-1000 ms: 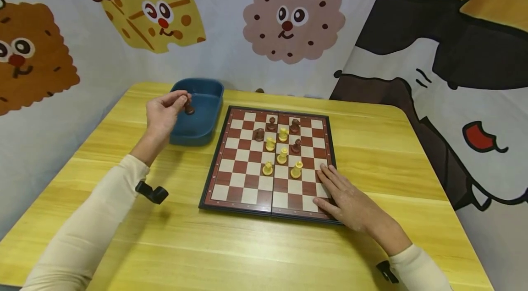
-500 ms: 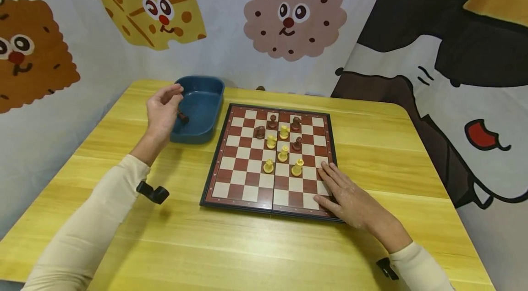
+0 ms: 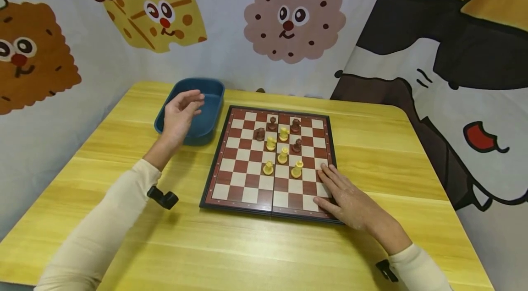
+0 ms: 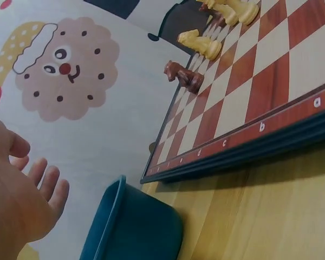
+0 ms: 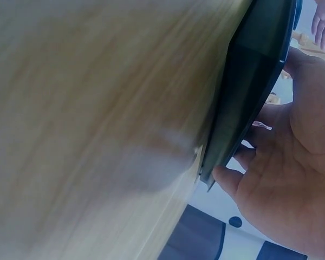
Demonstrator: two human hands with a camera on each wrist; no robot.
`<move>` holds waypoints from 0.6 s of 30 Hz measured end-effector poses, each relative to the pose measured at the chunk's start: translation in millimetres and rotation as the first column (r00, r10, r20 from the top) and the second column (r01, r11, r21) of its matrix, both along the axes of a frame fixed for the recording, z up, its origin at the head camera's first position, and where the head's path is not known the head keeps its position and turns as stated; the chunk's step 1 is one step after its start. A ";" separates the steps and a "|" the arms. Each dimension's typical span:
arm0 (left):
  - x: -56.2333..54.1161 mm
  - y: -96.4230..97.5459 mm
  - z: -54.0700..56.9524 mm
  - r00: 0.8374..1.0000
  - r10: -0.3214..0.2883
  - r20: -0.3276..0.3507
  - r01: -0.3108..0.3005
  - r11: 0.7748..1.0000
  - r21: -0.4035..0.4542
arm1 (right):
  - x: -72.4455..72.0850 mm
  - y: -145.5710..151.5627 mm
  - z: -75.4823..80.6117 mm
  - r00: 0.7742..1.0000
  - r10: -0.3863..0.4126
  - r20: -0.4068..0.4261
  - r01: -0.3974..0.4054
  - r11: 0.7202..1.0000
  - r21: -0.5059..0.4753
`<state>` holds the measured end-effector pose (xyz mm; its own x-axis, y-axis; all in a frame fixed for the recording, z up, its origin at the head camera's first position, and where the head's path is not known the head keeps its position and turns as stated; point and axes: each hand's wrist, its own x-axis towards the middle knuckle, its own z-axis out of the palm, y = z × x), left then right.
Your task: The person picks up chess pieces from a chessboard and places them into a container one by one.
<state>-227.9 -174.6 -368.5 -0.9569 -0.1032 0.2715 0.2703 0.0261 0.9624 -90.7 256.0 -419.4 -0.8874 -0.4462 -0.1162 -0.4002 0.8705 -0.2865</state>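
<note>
My left hand [image 3: 178, 118] hovers over the blue plastic tub [image 3: 211, 119], fingers loosely bent and nothing between them. The same hand [image 4: 24, 189] shows beside the tub's rim in the left wrist view. Part of the tub's inside is hidden behind it. My right hand [image 3: 350, 199] rests on the right front edge of the chessboard [image 3: 247, 181] with straight fingers. On the board stand several chess pieces: a brown knight [image 3: 259, 134], another brown piece [image 3: 272, 123], a yellow knight [image 3: 270, 143], and a taller yellow piece [image 3: 297, 169].
The board lies on a yellow wooden table [image 3: 247, 249], right of the tub. A cartoon-printed cloth [image 3: 222, 62] hangs behind the table. Black clips [image 3: 162, 197] are at both wrists.
My left hand has let go of a brown chess piece, which dropped into the tub and is now out of sight. The hand then moved right. My right hand stays put.
</note>
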 end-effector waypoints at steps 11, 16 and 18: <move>-2.1 34.6 -11.0 0.979 -0.195 0.066 0.191 0.979 0.067 | -0.7 1.6 2.1 1.000 -0.001 0.007 0.001 1.000 -0.003; -1.5 53.6 -24.7 0.951 -0.281 0.130 0.273 0.959 0.070 | 0.4 0.5 3.3 1.000 0.004 0.002 -0.004 1.000 -0.011; -1.1 59.6 -28.1 0.941 -0.304 0.147 0.298 0.952 0.061 | 0.6 0.0 3.2 1.000 0.003 0.003 -0.003 1.000 -0.013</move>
